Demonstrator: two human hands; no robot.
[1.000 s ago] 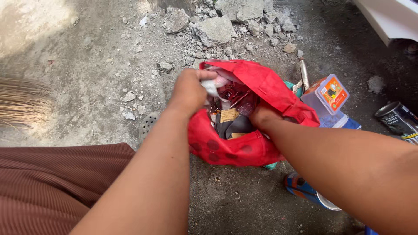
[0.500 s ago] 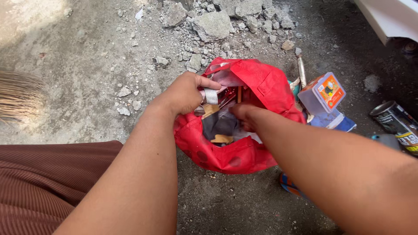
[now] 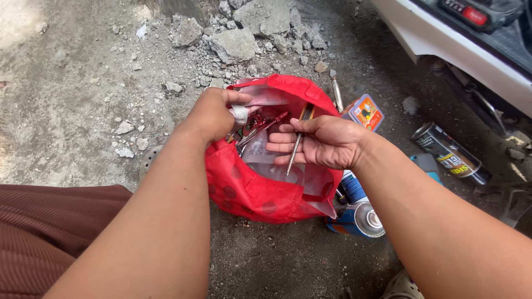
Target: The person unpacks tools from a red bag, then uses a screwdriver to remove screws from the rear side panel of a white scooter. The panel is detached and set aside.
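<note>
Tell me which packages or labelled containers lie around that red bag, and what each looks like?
Small box: right of the red bag, orange lid, blue edge.
Dark can: lying on the ground, far right, yellow-and-white label.
Blue spray can: lying at the bag's lower right, silver top.

The left hand (image 3: 213, 113) grips the red bag's (image 3: 249, 191) rim while the right hand (image 3: 324, 143) holds a screwdriver (image 3: 295, 145) above it.

Tools (image 3: 260, 124) lie in bag (image 3: 255, 194) (cans (image 3: 360, 216) perhaps touching, right).
</note>
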